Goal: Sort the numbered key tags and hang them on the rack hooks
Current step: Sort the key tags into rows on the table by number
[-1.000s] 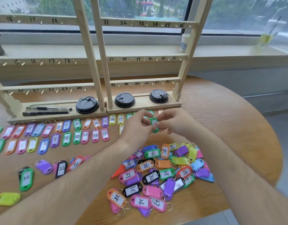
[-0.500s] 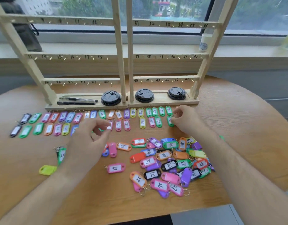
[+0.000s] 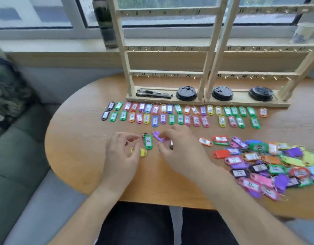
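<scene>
Two rows of sorted numbered key tags (image 3: 179, 114) lie flat on the table in front of the wooden hook rack (image 3: 208, 71), whose hooks carry no tags. An unsorted heap of coloured tags (image 3: 269, 161) fills the right side. Between my hands lie a green tag marked 20 (image 3: 148, 142), a purple tag (image 3: 158, 136) and a yellow tag (image 3: 143, 152). My left hand (image 3: 122, 152) hovers with loosely curled fingers beside the green tag's ring, holding nothing. My right hand (image 3: 181, 147) pinches the purple tag between thumb and forefinger and partly covers a black tag (image 3: 171, 145).
Two black pens (image 3: 153, 93) and three black cup lids (image 3: 186, 93) sit on the rack's base. The round wooden table's (image 3: 78, 156) edge curves close on the left, above a grey sofa (image 3: 20, 174). A paper cup (image 3: 304, 32) and a dark bottle (image 3: 106, 23) stand on the windowsill.
The view has swung left. My right hand left the sorted rows and came down to the purple tag. My left hand moved in beside the green tag 20.
</scene>
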